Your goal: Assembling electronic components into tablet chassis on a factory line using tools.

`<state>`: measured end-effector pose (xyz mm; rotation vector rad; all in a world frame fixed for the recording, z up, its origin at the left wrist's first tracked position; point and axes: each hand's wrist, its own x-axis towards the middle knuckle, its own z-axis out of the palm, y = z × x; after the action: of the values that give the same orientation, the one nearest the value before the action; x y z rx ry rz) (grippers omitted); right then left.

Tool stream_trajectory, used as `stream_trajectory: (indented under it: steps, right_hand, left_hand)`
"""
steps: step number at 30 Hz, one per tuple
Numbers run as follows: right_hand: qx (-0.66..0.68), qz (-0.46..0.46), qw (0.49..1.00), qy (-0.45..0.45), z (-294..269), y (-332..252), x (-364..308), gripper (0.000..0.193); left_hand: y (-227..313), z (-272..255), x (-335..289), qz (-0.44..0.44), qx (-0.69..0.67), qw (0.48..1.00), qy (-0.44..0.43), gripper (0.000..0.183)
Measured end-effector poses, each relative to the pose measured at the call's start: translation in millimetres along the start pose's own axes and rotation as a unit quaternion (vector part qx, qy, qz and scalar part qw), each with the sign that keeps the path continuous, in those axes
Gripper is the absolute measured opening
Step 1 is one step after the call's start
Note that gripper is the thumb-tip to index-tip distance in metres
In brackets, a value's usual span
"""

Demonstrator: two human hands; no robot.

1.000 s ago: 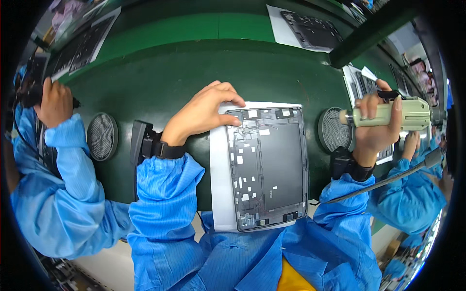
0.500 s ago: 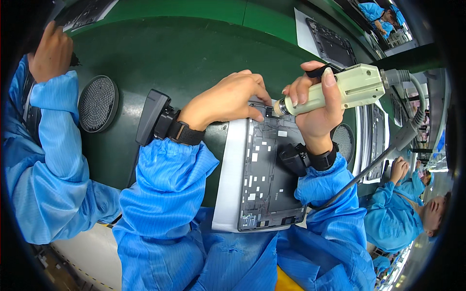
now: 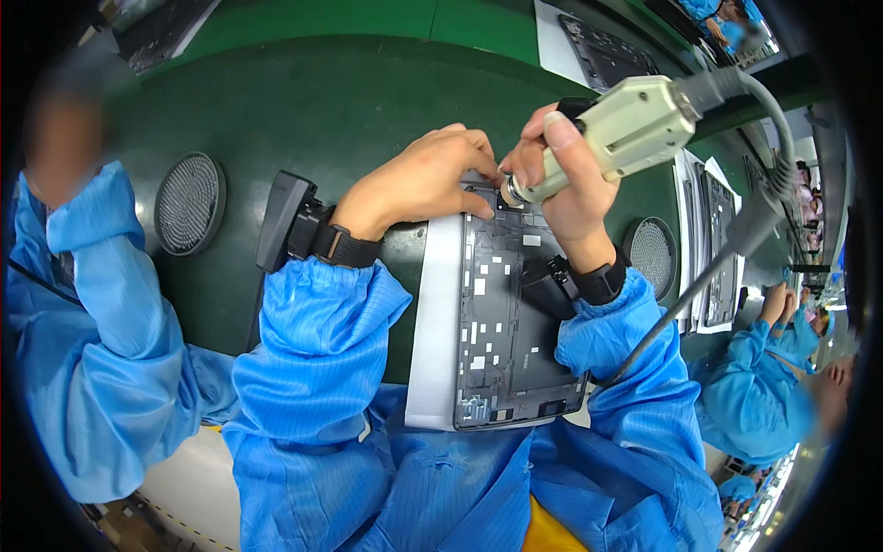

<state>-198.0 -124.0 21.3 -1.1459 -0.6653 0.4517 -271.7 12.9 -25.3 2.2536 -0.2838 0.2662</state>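
My right hand [image 3: 577,179] is wrapped around a pale cream electric screwdriver [image 3: 635,129], its cable running back over my right forearm. The screwdriver slants down to the left, and its metal nose [image 3: 512,190] is at the top edge of a black tablet housing [image 3: 510,304]. My left hand [image 3: 425,179] bends over the housing's upper left corner, its thumb on the surface and fingertips close beside the nose. Whatever sits between those fingertips is hidden. Small white patches dot the housing, which lies on a white sheet [image 3: 430,340] at the table's near edge.
Round dishes of small pieces stand left [image 3: 189,204] and right [image 3: 651,258] on the green table [image 3: 303,101]. More black housings [image 3: 719,248] lie on white sheets at the right, and another housing [image 3: 602,51] at the back. Co-workers in blue sit on both sides.
The screwdriver's body has swung left and up, along with my right hand. Its nose is a little further left, nearer my left fingertips. My left hand has barely moved.
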Motion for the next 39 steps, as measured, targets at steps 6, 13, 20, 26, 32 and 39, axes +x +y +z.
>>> stream_trajectory:
  steps: [6, 13, 20, 26, 32, 39]
  right_hand:
    - [0.003, -0.042, 0.998, 0.036, -13, -11, -2, 0.013]
    - [0.013, -0.055, 0.992, 0.113, -82, -83, -66, 0.026]
    - [0.026, -0.120, 0.959, 0.254, -165, -73, -179, 0.035]
    - [0.082, -0.155, 0.931, 0.320, -205, -45, -218, 0.047]
    - [0.084, -0.103, 0.940, 0.313, -207, -39, -226, 0.048]
    - [0.070, -0.107, 0.948, 0.292, -206, -44, -233, 0.044]
  left_hand:
    - [5, 8, 13, 0.025, 0.025, 0.999, 0.016, 0.022]
    - [29, 15, 18, -0.052, 0.084, 0.994, 0.053, 0.016]
    - [41, 22, 16, -0.063, 0.131, 0.987, 0.061, 0.017]
    - [112, 28, -75, -0.366, 0.243, 0.893, 0.100, 0.037]
    - [159, 81, -181, -0.546, -0.010, 0.834, 0.082, 0.043]
    - [194, 135, -155, -0.522, -0.168, 0.797, 0.254, 0.037]
